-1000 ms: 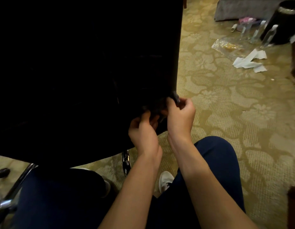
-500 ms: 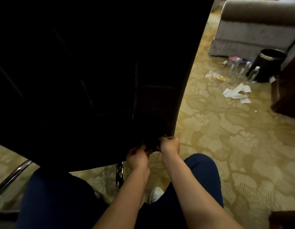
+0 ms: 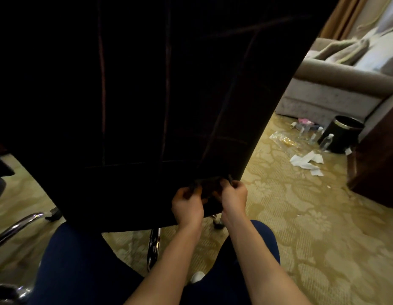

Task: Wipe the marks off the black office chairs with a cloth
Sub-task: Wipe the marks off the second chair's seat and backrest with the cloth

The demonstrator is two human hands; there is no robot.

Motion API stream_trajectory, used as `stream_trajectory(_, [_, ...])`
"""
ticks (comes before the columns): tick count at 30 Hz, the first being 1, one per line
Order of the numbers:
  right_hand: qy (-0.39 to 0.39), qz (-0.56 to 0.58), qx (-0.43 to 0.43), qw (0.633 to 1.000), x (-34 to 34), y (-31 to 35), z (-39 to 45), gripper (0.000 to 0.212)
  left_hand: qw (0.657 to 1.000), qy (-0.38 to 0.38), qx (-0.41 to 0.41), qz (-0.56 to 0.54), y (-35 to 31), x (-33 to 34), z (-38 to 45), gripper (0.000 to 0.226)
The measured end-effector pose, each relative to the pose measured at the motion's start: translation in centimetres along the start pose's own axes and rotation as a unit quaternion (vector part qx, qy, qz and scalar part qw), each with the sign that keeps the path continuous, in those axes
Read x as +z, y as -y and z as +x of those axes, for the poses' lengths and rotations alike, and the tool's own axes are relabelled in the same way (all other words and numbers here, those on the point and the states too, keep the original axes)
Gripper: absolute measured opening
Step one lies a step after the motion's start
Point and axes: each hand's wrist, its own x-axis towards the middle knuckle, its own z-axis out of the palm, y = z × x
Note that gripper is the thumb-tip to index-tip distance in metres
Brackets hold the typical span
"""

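Black office chair [image 3: 147, 95], gold patterned carpet [image 3: 301, 216], grey sofa [image 3: 334, 89], black bin [image 3: 342, 137]

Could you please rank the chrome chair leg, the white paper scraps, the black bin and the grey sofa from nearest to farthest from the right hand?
From the right hand:
1. Chrome chair leg, just below-left.
2. White paper scraps, on the carpet to the right.
3. Black bin, beyond the scraps.
4. Grey sofa, farthest, upper right.

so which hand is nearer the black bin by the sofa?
Right. The right hand grips the chair back at its lower right corner, on the side facing the bin; the left hand sits just beyond it, farther away.
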Motion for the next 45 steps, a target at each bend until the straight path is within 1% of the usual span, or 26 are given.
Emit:
stream_trajectory(2, [0.031,0.0,0.034,0.999,-0.2,-0.3,-0.4,0.009,0.999,-0.02,-0.027,-0.004,0.1,-0.8,0.0,0.003])
stream_trajectory(4, [0.051,0.016,0.042,0.998,0.3,0.1,-1.0,0.013,0.999,-0.036,-0.029,-0.016,-0.4,-1.5,0.2,0.003])
stream_trajectory(7, [0.063,0.052,0.016,0.997,2.2,2.0,-2.5,0.019,0.997,-0.042,0.017,-0.055,-2.9,-2.6,0.3,0.004])
stream_trajectory(10, [0.074,0.082,-0.014,0.994,4.1,3.4,-4.7,0.014,0.992,-0.041,0.089,-0.081,-5.9,-4.2,0.1,0.002])
stream_trajectory(12, [0.086,0.084,-0.041,0.992,5.0,3.2,-5.9,0.013,0.99,-0.035,0.109,-0.086,-7.0,-5.3,0.1,0.002])
stream_trajectory(14, [0.089,0.074,-0.057,0.992,5.4,2.2,-6.4,0.012,0.993,-0.028,0.088,-0.079,-6.8,-6.2,0.2,0.001])
stream_trajectory(16, [0.086,0.048,-0.042,0.994,5.5,0.5,-6.3,0.016,0.997,-0.031,0.04,-0.058,-5.4,-7.2,0.8,0.002])
stream_trajectory(20, [0.097,0.02,0.057,0.993,5.7,-3.4,-6.0,0.023,0.998,-0.023,-0.048,-0.033,-2.3,-9.6,2.7,0.002])
stream_trajectory(22, [0.106,0.012,0.082,0.991,6.0,-4.2,-6.0,0.026,0.997,-0.018,-0.059,-0.044,-1.9,-10.7,3.7,0.005])
stream_trajectory(24, [0.103,0.022,0.082,0.991,6.7,-3.6,-6.4,0.024,0.996,-0.022,-0.056,-0.068,-2.6,-11.2,4.1,0.004])
stream_trajectory(26, [0.101,0.048,0.071,0.991,7.6,-2.2,-7.4,0.018,0.995,-0.036,-0.037,-0.088,-4.0,-11.5,3.6,0.005])
stream_trajectory(29, [0.114,0.108,0.039,0.987,9.1,1.1,-10.1,0.014,0.992,-0.031,0.045,-0.113,-7.7,-12.1,2.4,0.003])
stream_trajectory(32, [0.126,0.153,-0.014,0.98,10.6,3.6,-12.4,0.015,0.984,-0.009,0.146,-0.099,-11.4,-12.9,1.7,0.005])
stream_trajectory(34, [0.116,0.156,-0.034,0.98,11.2,4.1,-13.1,0.017,0.984,0.0,0.16,-0.08,-12.2,-13.4,1.8,0.006])
stream_trajectory(36, [0.106,0.144,-0.03,0.984,11.3,3.3,-13.3,0.018,0.988,0.004,0.144,-0.048,-11.3,-13.9,2.3,0.008])
stream_trajectory(38, [0.093,0.105,-0.031,0.99,11.4,1.6,-13.0,0.018,0.994,-0.002,0.109,-0.014,-9.4,-14.5,3.1,0.007])
stream_trajectory(40, [0.083,0.06,-0.031,0.994,11.5,-0.5,-12.5,0.016,0.998,-0.01,0.058,-0.003,-7.4,-15.3,3.8,0.003])
stream_trajectory(42, [0.083,0.024,-0.01,0.996,11.8,-2.5,-12.4,0.01,0.999,-0.022,0.024,-0.004,-5.9,-16.5,4.7,0.001])
stream_trajectory(45, [0.092,-0.009,0.012,0.996,12.9,-4.4,-12.9,0.014,0.999,-0.038,0.015,-0.011,-5.4,-18.5,5.8,0.011])
